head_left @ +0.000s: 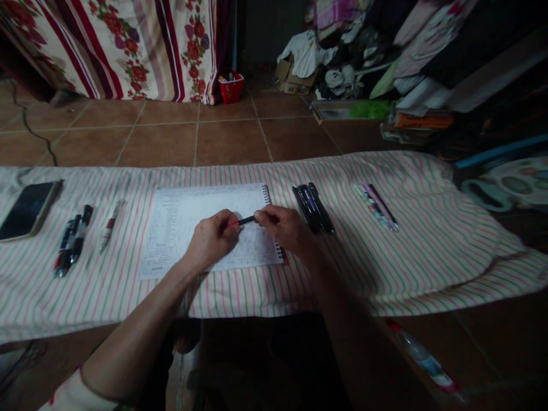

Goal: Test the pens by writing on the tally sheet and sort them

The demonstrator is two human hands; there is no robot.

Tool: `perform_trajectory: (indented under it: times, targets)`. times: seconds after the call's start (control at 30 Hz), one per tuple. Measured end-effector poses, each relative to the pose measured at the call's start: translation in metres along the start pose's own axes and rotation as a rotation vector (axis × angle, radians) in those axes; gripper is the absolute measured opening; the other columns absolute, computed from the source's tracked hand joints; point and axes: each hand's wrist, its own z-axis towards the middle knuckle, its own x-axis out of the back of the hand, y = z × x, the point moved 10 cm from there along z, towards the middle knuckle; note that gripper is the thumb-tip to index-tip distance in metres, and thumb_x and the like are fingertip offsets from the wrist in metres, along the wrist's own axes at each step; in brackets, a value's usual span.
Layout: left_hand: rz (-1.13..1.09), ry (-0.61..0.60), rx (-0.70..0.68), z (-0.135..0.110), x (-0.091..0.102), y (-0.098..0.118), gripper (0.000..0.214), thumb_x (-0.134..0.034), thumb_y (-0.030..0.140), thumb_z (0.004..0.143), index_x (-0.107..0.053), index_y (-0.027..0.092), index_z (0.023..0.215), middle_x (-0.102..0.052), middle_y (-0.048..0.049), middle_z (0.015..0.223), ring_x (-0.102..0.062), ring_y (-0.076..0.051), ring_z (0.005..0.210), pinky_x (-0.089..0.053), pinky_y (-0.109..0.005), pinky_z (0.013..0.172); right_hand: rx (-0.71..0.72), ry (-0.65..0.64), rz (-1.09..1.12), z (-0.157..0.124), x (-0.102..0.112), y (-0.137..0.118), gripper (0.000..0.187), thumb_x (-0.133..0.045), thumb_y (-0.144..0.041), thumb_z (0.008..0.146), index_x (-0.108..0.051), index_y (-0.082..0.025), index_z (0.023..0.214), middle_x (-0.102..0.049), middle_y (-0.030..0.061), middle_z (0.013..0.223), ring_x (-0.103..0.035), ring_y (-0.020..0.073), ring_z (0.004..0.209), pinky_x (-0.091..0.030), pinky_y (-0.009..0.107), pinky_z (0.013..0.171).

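As both hands (pixel 209 240) (pixel 285 228) hold pen (pixel 242 221), notebook (pixel 192 205) beneath (spiral-bound)

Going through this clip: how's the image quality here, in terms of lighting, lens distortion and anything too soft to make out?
In the head view, the light is dim and the foreground below the striped cloth sinks into deep shadow; the wide lens bows the cloth's edges and the lines of the floor tiles; the writing on the spiral notebook is too soft to read; the pen between the left hand and right hand stays distinct.

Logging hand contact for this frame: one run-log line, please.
left hand: on slim black red-tipped pen | right hand: on same pen | beneath: white spiral-bound paper notebook
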Motion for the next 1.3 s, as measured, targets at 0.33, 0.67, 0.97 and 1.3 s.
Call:
perform_trajectory:
  times: [0.33,0.67,0.97,1.3]
  targets:
    - [-0.193,-0.032,0.066,0.003,-0.008,-0.013,0.008,-0.051,0.027,0.079,-0.053,0.019,0.076,-0.066,-0.0017,0.071,-0.061,-0.015,0.066,-0.046,-0.027,0.062,0.006,0.074,0.406,0.004,0.001,0.005,0.016,-0.060,-0.028,0.078,-0.070,-0.021,0.090,-0.072,0.0032,0.093,-0.066,0.0163,0.087,-0.050,0.029,0.080]
    - [-0.127,-0.008,0.062,0.003,-0.007,-0.013,0.008,-0.052,0.028,0.079,-0.053,0.020,0.076,-0.065,-0.0006,0.071,-0.060,-0.015,0.065,-0.043,-0.027,0.062,-0.033,0.050,0.331,0.003,-0.003,0.009,0.015,-0.059,-0.027,0.080,-0.069,-0.018,0.088,-0.072,0.0042,0.088,-0.066,0.0160,0.081,-0.049,0.028,0.074]
    - [0.105,0.049,0.048,-0.001,0.004,0.002,0.008,-0.052,0.027,0.080,-0.056,0.020,0.076,-0.062,0.0010,0.065,-0.056,-0.015,0.060,-0.038,-0.025,0.059,0.016,0.031,0.144,0.003,-0.004,0.007,0.021,-0.053,-0.035,0.085,-0.067,-0.018,0.088,-0.070,0.0034,0.080,-0.062,0.0154,0.073,-0.045,0.027,0.067]
    - [-0.062,0.012,0.051,0.003,-0.003,-0.007,0.011,-0.051,0.030,0.081,-0.054,0.020,0.078,-0.066,-0.0006,0.070,-0.060,-0.015,0.065,-0.043,-0.026,0.063,-0.031,0.058,0.289,0.003,0.000,0.007,0.025,-0.054,-0.037,0.083,-0.068,-0.017,0.089,-0.068,0.0029,0.077,-0.059,0.0135,0.069,-0.043,0.025,0.062]
